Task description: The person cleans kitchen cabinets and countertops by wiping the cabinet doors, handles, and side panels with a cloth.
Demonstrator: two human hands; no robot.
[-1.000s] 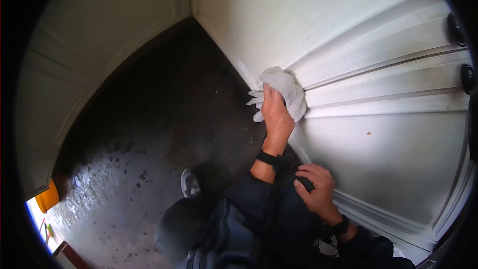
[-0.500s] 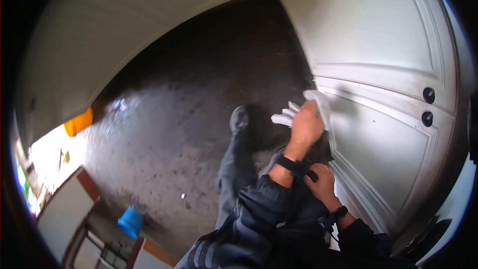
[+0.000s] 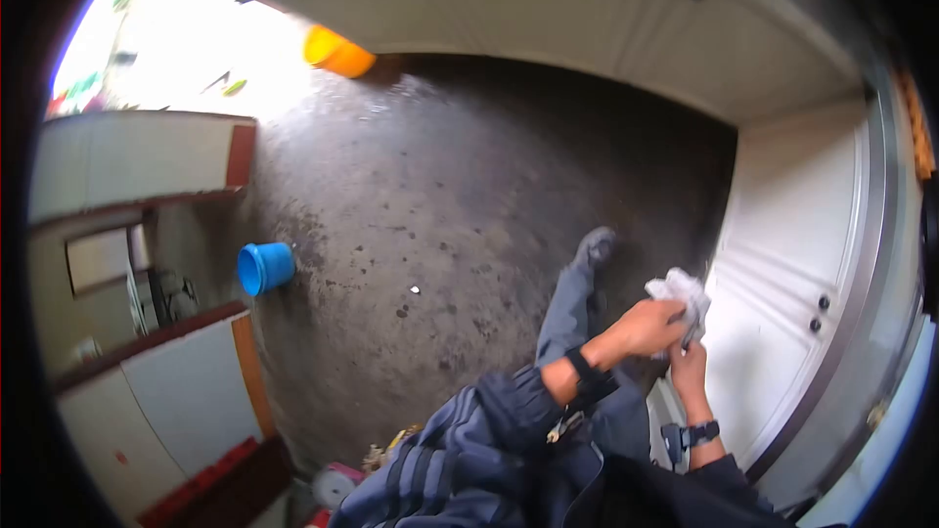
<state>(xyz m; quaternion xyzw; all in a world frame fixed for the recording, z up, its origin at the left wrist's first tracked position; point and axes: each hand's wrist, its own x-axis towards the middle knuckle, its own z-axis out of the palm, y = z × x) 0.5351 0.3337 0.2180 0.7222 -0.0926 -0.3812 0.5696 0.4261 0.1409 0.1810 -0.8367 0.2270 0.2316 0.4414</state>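
A crumpled white cloth (image 3: 688, 295) is bunched in front of me, close to the white cabinet doors at the right. My left hand (image 3: 648, 329) reaches across from the left with its fingers closed around the cloth's lower left part. Just below, my right hand (image 3: 689, 368) pinches the bottom end of the same cloth. Dark bands circle both wrists. The folds hide some of the fingertips.
White cabinet doors (image 3: 782, 284) with black knobs stand at my right, and more cabinets (image 3: 548, 20) run along the far side. A blue bucket (image 3: 266, 268) and an orange bucket (image 3: 337, 51) stand on the stained dark floor (image 3: 469, 176). At left are low cupboards (image 3: 196, 401).
My view has swung right. The cloth was in my left hand alone, with finger-like ends spread; my right hand has come up from beside my left wrist and taken its lower end.
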